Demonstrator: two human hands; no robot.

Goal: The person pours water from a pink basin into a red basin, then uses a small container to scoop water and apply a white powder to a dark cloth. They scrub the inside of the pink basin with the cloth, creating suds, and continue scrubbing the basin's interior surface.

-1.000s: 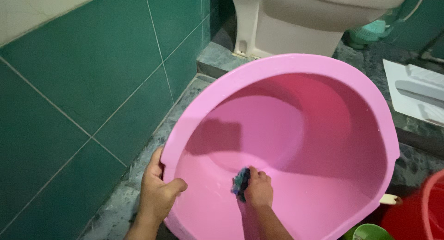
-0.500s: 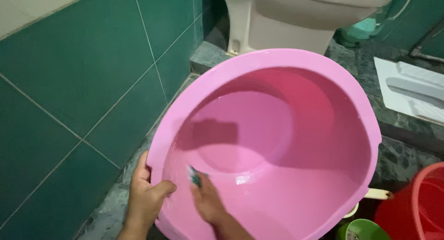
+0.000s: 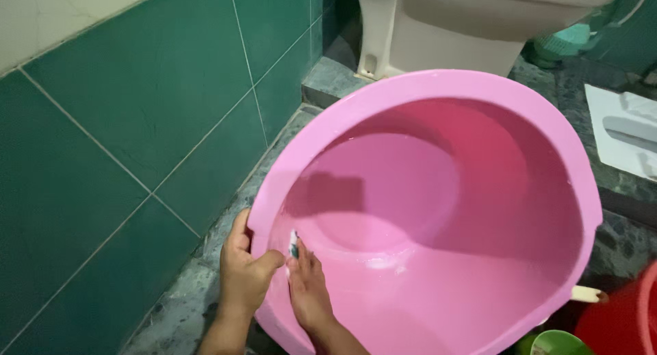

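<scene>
A large pink plastic tub (image 3: 424, 88) is tilted toward me on the stone floor. My left hand (image 3: 243, 273) grips its near left rim, thumb hooked inside. Inside the tub my right hand (image 3: 308, 286) presses a small blue-green scrub pad (image 3: 293, 244) against the wet inner wall, close beside my left thumb. Only the pad's tip shows above my fingers. A little foam lies on the tub's bottom curve.
A green tiled wall (image 3: 123, 143) runs along the left. A white toilet base (image 3: 438, 33) stands behind the tub, a white squat pan (image 3: 626, 139) at right. A red bucket (image 3: 626, 321) and a green cup (image 3: 558, 343) sit at lower right.
My right hand slid the scrub pad from the tub's lower middle leftward to the wall beside my left hand. My left hand kept its grip on the rim.
</scene>
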